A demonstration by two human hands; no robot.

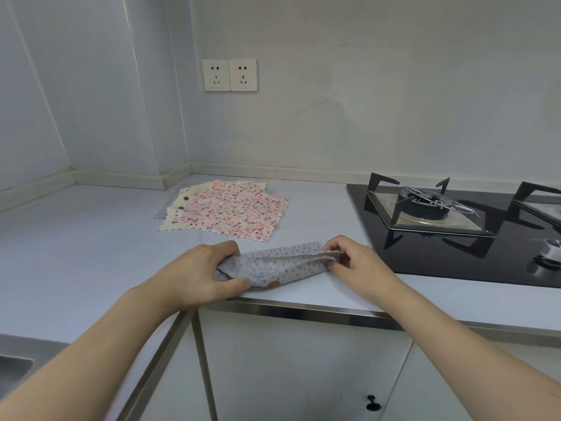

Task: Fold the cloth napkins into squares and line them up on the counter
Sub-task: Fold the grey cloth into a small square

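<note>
Fingers (226, 253) of both hands pinch the grey napkin (277, 264) by its ends (fingertips hidden in the folds).

Two bare hands (200, 268) and forearms, no sleeves, rings, watch or gloves in view.

Two hands — left hand (198, 270), right hand (353, 262); one grey dotted napkin (280, 264); two wall sockets (229, 75); one cabinet knob (372, 403).

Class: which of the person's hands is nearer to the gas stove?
Right. The right hand grips the grey napkin's end just beside the gas stove's front-left corner; the left hand grips the other end, farther left.
</note>
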